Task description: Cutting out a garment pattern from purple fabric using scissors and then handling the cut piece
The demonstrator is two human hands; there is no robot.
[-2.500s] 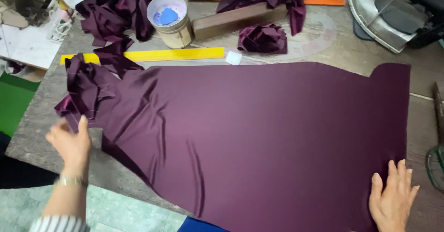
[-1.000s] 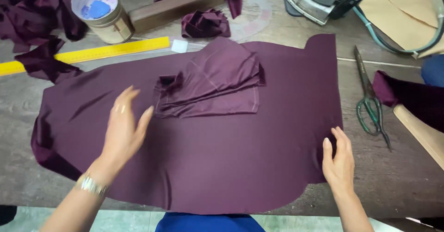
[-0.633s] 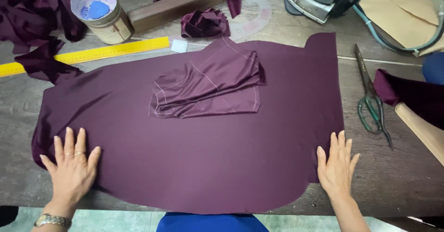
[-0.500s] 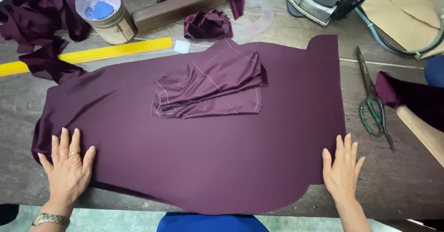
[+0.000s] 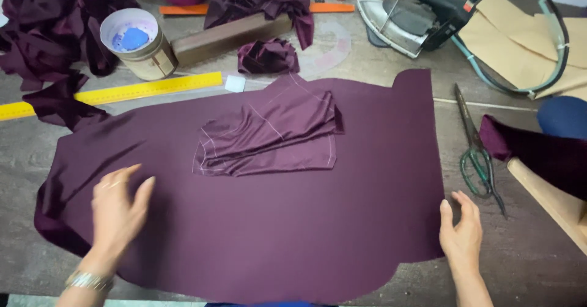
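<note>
A large sheet of dark purple fabric [image 5: 293, 221] lies spread flat on the worktable. On its upper middle rests a smaller folded purple piece [image 5: 269, 136] with pale chalk or stitch lines. My left hand [image 5: 117, 212] is over the cloth's left part, fingers spread, blurred by motion. At the cloth's right edge my right hand [image 5: 463, 233] rests open, fingertips touching the edge. Neither hand holds anything.
A yellow ruler [image 5: 122, 92], a tin with blue chalk [image 5: 136, 50] and a wooden block [image 5: 229, 36] lie behind the cloth. Purple scraps [image 5: 55, 25] pile at the back left. Scissors [image 5: 478, 151] lie right, an iron [image 5: 403, 16] at the back right, a padded board [image 5: 544, 172] far right.
The bunched left part of the fabric was folded onto the middle. Both hands then smoothed the sheet near its front edge; now my left hand has moved inward and is sweeping over the cloth.
</note>
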